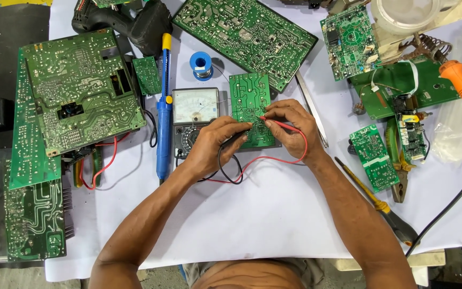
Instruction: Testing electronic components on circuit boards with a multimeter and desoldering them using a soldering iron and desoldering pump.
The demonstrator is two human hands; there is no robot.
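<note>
We are pinching the red probe [271, 121] in our right hand [290, 128] and the black probe [235, 137] in our left hand [212, 144], both tips on the small green board [249, 96], testing under way.

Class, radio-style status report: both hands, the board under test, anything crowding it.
Left hand holds black probe on small green board. Right hand holds red probe there. Analog meter alongside; leads looped in front.
</note>
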